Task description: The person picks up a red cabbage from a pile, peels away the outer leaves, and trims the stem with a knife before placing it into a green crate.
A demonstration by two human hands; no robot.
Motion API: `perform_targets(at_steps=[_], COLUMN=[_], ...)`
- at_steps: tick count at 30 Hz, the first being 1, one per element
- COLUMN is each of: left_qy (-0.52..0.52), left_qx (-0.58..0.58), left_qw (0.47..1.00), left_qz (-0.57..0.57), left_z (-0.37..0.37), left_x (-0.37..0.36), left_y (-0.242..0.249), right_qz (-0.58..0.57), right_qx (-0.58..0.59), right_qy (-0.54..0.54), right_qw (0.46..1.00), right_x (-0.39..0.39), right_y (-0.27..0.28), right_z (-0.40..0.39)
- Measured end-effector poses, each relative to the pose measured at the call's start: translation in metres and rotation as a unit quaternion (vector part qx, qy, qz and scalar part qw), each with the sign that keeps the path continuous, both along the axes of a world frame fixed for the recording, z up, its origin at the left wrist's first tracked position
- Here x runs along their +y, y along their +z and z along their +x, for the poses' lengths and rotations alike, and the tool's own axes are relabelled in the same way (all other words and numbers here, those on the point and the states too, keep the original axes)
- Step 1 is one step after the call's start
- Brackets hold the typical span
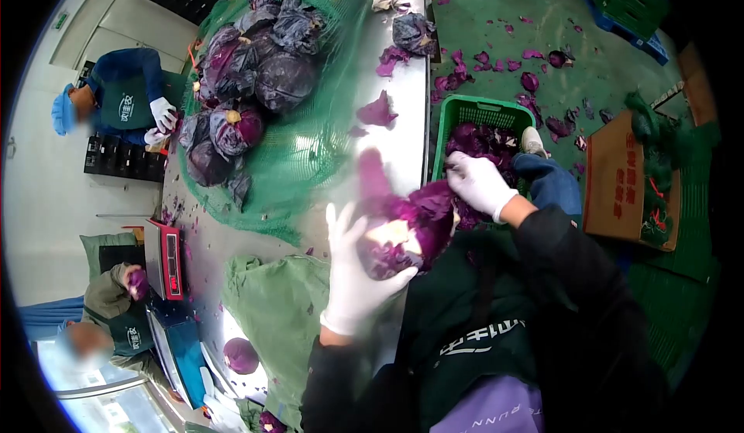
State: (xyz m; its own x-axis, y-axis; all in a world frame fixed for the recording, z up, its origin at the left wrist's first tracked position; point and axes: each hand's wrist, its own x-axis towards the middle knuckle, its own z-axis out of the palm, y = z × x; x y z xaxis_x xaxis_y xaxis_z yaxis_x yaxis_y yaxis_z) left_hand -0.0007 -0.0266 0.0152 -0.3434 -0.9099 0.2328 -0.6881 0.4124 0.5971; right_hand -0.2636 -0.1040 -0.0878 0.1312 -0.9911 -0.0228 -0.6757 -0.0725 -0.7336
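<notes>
A red cabbage (403, 235) with a pale cut stem rests in my left hand (350, 266), whose white-gloved fingers spread around its side. Purple leaves stand away from the cabbage, one blurred. My right hand (479, 183), gloved too, has its fingers pressed together at the edge of an outer leaf on the cabbage's right. Below that hand is a green crate (487, 106) holding purple leaves. A pile of cabbages (263, 69) lies on green netting (333, 69) on the metal table (407, 69).
Two co-workers (128, 100) stand across the table. A red scale (164, 258), a green sack (279, 309) and a loose cabbage (241, 355) are at the left. Leaves litter the green floor (480, 14). A cardboard box (612, 177) stands at the right.
</notes>
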Motion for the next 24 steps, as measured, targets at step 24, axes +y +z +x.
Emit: perform_targets(at_steps=[24], left_qy=[0.191], left_qx=[0.15], left_qw=[0.97], left_qz=[-0.026], left_z=[-0.027], left_x=[0.004], left_y=[-0.034], right_qz=[-0.12], right_qx=[-0.181], right_qy=[0.035], right_qw=[0.976], right_x=[0.043], right_y=[0.055], right_z=[0.059])
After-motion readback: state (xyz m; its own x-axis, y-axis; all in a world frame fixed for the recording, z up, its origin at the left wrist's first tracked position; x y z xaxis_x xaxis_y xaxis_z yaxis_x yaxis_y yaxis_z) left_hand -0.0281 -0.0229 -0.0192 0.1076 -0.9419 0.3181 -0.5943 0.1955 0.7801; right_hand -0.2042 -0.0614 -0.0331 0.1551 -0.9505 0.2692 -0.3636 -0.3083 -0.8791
